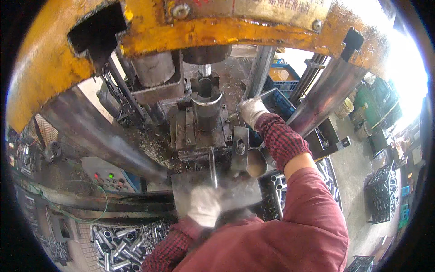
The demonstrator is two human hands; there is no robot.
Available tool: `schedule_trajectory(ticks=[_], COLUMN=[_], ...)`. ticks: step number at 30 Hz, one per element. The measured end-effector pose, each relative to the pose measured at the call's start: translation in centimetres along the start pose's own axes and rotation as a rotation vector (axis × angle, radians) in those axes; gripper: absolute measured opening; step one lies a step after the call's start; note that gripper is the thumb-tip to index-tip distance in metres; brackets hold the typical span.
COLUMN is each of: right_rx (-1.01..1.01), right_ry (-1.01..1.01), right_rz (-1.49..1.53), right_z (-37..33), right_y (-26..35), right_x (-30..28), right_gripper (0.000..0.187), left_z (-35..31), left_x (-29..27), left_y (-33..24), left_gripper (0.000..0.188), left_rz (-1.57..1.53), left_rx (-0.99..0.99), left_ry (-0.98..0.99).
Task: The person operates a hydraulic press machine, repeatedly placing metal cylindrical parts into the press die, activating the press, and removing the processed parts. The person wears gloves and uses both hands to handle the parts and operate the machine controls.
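Observation:
My left hand (205,207), in a white glove, is smeared by motion over a flat grey metal plate (244,192). Just beyond it, a slim shiny metal rod (213,167) points down from the front of the die block (199,140); whether my hand touches it is unclear. On that block stands a round steel die (206,111) with a curved, cut-away top. To its right is my right hand (253,111), also gloved in white, with its fingers curled. A thin dark piece shows at the fingertips, too small to name.
A yellow press frame (226,34) spans the top, with thick steel columns (102,133) (324,99) on both sides. Cut metal tubes (120,247) fill a wire basket at lower left. A button panel (108,177) is at left, blue crates (283,77) at right.

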State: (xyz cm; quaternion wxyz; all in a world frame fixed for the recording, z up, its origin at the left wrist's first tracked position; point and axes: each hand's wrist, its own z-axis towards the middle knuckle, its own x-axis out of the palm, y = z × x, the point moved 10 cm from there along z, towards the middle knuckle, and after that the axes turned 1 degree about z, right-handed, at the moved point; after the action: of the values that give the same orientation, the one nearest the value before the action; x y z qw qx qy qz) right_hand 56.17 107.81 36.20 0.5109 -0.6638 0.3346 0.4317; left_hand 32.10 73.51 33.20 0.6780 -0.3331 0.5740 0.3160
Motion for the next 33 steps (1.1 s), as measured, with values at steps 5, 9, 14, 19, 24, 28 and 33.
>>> schedule_trajectory(ticks=[5, 9, 14, 19, 24, 28, 33], right_rx=[-0.017, 0.025, 0.126, 0.008, -0.018, 0.005, -0.012], right_ry=[0.062, 0.073, 0.034, 0.028, -0.009, 0.056, 0.041], right_rz=[0.147, 0.325, 0.443, 0.301, 0.309, 0.321, 0.354], right_z=[-0.6, -0.8, -3.1, -6.4, -6.8, -6.2, -5.3], right_y=[1.2, 0.0, -0.3, 2.2, 3.6, 4.2, 5.0], right_x=[-1.0, -0.1, 0.3, -1.3, -3.4, -2.9, -1.2], right_gripper=[0.027, 0.030, 0.025, 0.021, 0.019, 0.022, 0.024], left_z=[-0.3, -0.3, -0.1, -0.9, -0.9, -1.3, -1.4], left_x=[0.0, 0.8, 0.8, 1.3, 1.4, 2.0, 0.0], left_y=[-0.6, 0.0, 1.6, 0.1, 0.2, 0.2, 0.0], left_gripper=[0.018, 0.017, 0.017, 0.023, 0.028, 0.028, 0.017], left_rz=[0.000, -0.067, -0.194, -0.102, -0.144, -0.113, -0.003], left_rx=[0.075, 0.024, -0.102, 0.024, -0.002, 0.004, 0.039], left_ry=[0.050, 0.041, -0.109, -0.004, 0.026, 0.000, -0.274])
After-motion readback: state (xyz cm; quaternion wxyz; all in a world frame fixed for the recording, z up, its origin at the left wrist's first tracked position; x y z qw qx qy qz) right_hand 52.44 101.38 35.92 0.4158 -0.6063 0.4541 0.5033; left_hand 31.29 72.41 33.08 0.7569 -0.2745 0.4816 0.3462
